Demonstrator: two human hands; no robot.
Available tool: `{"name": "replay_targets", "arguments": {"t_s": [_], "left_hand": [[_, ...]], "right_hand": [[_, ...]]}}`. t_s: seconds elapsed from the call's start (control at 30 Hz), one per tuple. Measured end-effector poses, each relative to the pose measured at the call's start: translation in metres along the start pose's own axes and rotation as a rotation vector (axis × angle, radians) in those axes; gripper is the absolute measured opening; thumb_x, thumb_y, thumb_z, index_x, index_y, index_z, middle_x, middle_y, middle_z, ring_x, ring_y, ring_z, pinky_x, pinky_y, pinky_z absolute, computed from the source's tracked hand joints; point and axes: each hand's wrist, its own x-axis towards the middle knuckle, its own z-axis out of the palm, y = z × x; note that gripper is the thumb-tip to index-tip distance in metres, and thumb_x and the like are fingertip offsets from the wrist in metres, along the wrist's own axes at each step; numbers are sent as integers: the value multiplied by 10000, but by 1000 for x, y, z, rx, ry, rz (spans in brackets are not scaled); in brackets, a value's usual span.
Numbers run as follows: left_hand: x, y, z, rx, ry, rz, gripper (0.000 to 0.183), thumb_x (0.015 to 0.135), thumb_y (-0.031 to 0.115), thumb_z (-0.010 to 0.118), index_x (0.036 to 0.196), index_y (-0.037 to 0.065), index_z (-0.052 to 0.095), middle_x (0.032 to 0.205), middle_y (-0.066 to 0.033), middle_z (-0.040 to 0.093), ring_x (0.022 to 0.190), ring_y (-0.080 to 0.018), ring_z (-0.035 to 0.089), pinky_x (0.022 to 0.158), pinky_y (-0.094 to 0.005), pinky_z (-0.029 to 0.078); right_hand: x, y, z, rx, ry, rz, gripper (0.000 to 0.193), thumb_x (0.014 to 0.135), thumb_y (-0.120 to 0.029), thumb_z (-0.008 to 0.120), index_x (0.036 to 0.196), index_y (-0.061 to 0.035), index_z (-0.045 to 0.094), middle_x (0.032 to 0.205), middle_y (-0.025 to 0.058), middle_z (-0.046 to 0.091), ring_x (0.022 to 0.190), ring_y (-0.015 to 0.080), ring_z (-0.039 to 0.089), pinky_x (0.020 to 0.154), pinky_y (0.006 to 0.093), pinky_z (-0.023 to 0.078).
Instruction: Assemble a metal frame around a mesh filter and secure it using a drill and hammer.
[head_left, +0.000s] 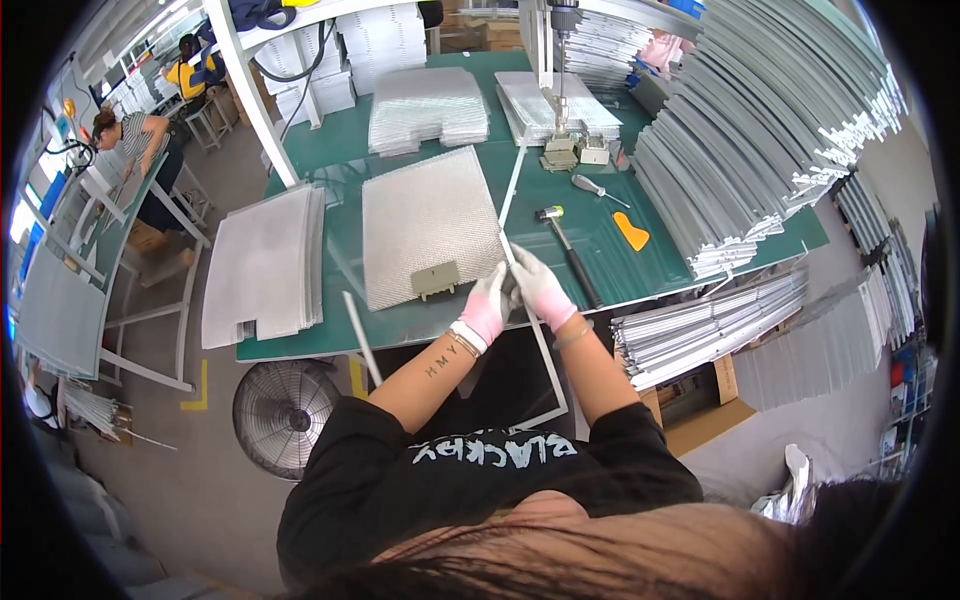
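Observation:
My left hand [485,303] and my right hand [541,288], both in white gloves with pink cuffs, meet at the table's front edge. Between them they grip a thin white frame strip [544,350], whose lower end bends at a corner near my body. Its far end runs up over the green table past the right edge of a silvery mesh panel [425,215]. On that panel's near edge sits a small grey-green block [435,279]. Another pale strip [361,335] slants over the table edge, left of my left forearm. My fingertips are partly hidden.
Right of my hands lie a hammer [570,255], a screwdriver [600,190] and an orange scraper [631,232]. Beyond stands a press tool [560,130]. Tall stacks of frames [760,130] rise at right. More panels [262,265] lie left, above a floor fan [287,418]. Other people work far left.

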Motion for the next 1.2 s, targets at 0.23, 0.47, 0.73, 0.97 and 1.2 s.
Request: {"name": "replay_targets", "arguments": {"t_s": [0.23, 0.47, 0.73, 0.97, 1.2], "left_hand": [[-113, 63, 5, 253, -89, 162, 387, 1032, 210, 464, 1356, 0, 481, 1261, -104, 579, 1133, -217, 581, 996, -358, 459], [-115, 167, -128, 967, 238, 286, 461, 1055, 249, 308, 1345, -51, 506, 1384, -149, 529, 1323, -249, 452, 1112, -321, 325], [-141, 178, -27, 736, 151, 341, 630, 887, 46, 654, 1439, -58, 369, 1123, -33, 624, 1010, -76, 603, 889, -231, 493], [-162, 163, 28, 954, 261, 624, 730, 916, 15, 550, 1529, -47, 159, 895, 37, 468, 733, -15, 384, 719, -157, 406], [-227, 173, 24, 737, 435, 752, 179, 907, 27, 539, 1075, -34, 530, 773, 56, 351, 693, -45, 348, 618, -208, 321]], "right_hand": [[27, 20, -18, -27, -87, 146, 188, 945, -213, 613, 963, -49, 522, 711, -4, 492, 517, 81, 461, 461, 258, 409], [14, 30, -21, 289, -115, 158, 83, 982, -125, 520, 1023, -73, 472, 782, -8, 440, 546, 88, 409, 497, 277, 399], [-36, 1, -37, 262, -60, -16, 155, 992, -143, 521, 1101, -34, 501, 811, 2, 488, 570, 80, 442, 536, 271, 445], [-54, -13, -41, 185, 32, -260, 337, 995, -104, 490, 1300, 36, 457, 1098, 35, 584, 874, 90, 548, 811, 270, 480], [-83, -53, -3, 130, -13, -481, 447, 927, -36, 515, 1356, 54, 424, 1260, 71, 553, 1121, 125, 514, 999, 295, 409]]}}
